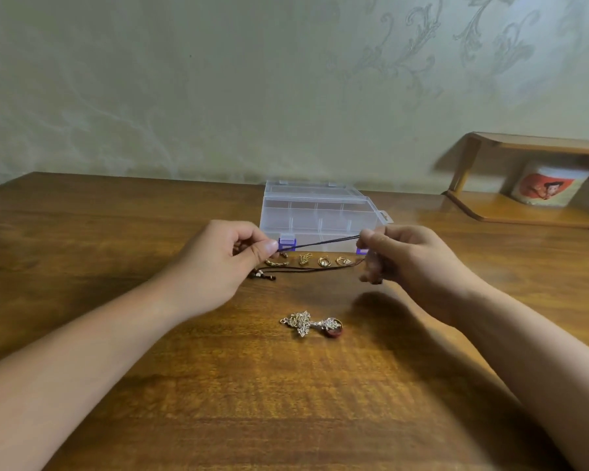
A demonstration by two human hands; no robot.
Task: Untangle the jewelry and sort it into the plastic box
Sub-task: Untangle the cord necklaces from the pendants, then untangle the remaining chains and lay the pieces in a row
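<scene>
Landmark: the plastic box stands closed on the bench, its purple latches facing the person; every place below is given from it.
Cord: a black cord necklace is stretched in the air just in front of the box, between the two hands; a second run of it sags lower and its beaded ends lie on the bench just in front of the box's left latch.
Left grip: the left hand pinches the cord between thumb and forefinger, right beside the box's left latch.
Right grip: the right hand pinches the other end by the box's right latch; a blurred pinkish piece, probably the pendant, hangs under its curled fingers.
Gold pieces: small gold earrings lie in a row just in front of the box, under the cord.
Tangle: a silver chain cluster with a red stone lies well in front of the box, nearer the person, not yet worked.
Step in hand: likely straightening the cord to check for knots.
Doing it well: keep tension light, lift clear of the earrings so the sagging run does not drag them, then coil loosely.
Before sorting: the lid looks shut and would need unlatching first.
</scene>
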